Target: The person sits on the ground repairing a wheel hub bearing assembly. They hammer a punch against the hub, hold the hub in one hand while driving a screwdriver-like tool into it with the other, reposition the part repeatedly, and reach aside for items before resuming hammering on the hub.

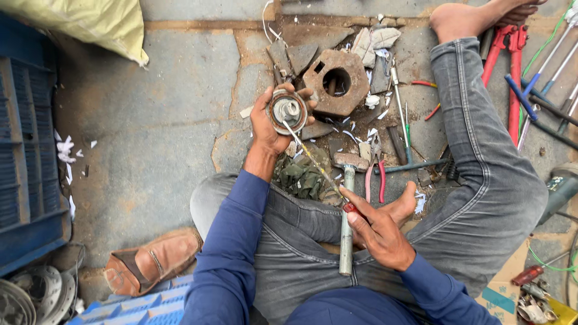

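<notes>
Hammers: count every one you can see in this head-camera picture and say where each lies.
1. The hammer lies across the person's lap, head toward the hexagonal metal block, beside the right hand. More could be hidden among the scattered tools.

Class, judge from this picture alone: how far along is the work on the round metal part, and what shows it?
Done: scraps and broken pieces lie around the hexagonal metal block, and the hammer rests across the lap. In hand: the left hand holds the round metal part while the right hand pokes a screwdriver into it. Left: its centre piece is still seated, so prying looks unfinished.
</notes>
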